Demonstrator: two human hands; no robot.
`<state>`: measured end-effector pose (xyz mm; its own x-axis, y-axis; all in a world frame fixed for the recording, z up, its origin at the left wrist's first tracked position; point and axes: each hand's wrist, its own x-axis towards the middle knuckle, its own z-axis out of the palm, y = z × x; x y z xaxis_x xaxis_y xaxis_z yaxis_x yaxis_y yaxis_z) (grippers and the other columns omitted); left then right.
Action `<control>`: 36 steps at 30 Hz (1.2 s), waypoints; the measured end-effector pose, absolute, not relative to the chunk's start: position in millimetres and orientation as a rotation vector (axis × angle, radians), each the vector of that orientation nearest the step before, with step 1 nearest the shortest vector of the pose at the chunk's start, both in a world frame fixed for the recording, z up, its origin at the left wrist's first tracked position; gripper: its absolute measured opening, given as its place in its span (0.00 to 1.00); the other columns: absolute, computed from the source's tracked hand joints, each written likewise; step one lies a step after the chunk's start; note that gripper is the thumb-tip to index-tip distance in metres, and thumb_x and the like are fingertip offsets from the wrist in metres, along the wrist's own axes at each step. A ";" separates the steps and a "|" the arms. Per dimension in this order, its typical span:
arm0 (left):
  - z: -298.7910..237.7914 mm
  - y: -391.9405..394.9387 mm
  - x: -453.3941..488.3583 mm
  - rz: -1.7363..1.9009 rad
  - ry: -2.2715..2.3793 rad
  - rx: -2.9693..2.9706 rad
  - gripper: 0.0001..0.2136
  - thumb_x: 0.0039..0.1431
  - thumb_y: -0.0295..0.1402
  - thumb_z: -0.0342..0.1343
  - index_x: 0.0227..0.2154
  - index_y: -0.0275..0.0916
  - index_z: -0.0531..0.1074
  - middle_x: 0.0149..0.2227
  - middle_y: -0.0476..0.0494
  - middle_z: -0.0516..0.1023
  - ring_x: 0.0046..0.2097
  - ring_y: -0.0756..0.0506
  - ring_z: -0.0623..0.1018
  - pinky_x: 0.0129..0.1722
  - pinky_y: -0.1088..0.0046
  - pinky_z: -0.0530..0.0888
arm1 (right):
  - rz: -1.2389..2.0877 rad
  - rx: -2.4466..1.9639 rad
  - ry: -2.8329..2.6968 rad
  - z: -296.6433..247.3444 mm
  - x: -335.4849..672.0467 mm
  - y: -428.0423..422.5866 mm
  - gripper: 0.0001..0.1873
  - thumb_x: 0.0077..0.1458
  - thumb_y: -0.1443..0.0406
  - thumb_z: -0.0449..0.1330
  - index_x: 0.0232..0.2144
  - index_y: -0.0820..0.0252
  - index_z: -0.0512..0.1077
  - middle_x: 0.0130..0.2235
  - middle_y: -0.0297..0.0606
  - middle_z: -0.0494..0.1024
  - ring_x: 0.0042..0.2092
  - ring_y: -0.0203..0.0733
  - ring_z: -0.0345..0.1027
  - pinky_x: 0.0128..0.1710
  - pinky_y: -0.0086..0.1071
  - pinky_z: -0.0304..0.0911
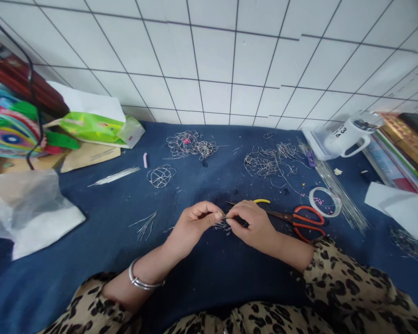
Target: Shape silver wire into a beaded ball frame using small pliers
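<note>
Thumb and forefinger of my left hand (194, 228) pinch a small piece of wire (224, 216). From the other side, the fingertips of my right hand (252, 223) are closed on the same piece, close to the left ones. Fingers cover most of it, so its shape cannot be made out. Beneath the fingertips lie loose wire bits (224, 226) on the blue cloth. Partly hidden behind my right hand is a tool with a yellow handle (262, 201). Just right of that hand rest scissors with red-orange handles (308, 221).
Tangled wire (264, 161) and another tangle (188, 144) lie farther back, near a wire ball (161, 176). Straight wires (341, 195) run beside a clear round dish (324, 202) with pink beads. A white mug (348, 137) stands back right; a plastic bag (38, 213) lies left.
</note>
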<state>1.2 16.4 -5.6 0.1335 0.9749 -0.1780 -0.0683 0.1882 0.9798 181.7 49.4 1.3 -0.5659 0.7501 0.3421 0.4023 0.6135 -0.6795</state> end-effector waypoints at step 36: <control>1.5 15.8 5.3 1.008 1.189 1.160 0.08 0.58 0.34 0.52 0.28 0.35 0.67 0.24 0.51 0.66 0.27 0.52 0.65 0.29 0.76 0.63 | 0.729 -0.904 -2.249 -4.1 179.2 45.2 0.04 0.50 0.69 0.55 0.31 0.58 0.69 0.30 0.34 0.73 0.34 0.37 0.65 0.39 0.34 0.58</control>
<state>5.3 15.8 1.5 0.1227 0.9814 -0.1476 0.0150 0.1469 0.9890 179.2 45.2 -4.1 -0.5877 0.7422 0.3222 0.4119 0.6171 -0.6704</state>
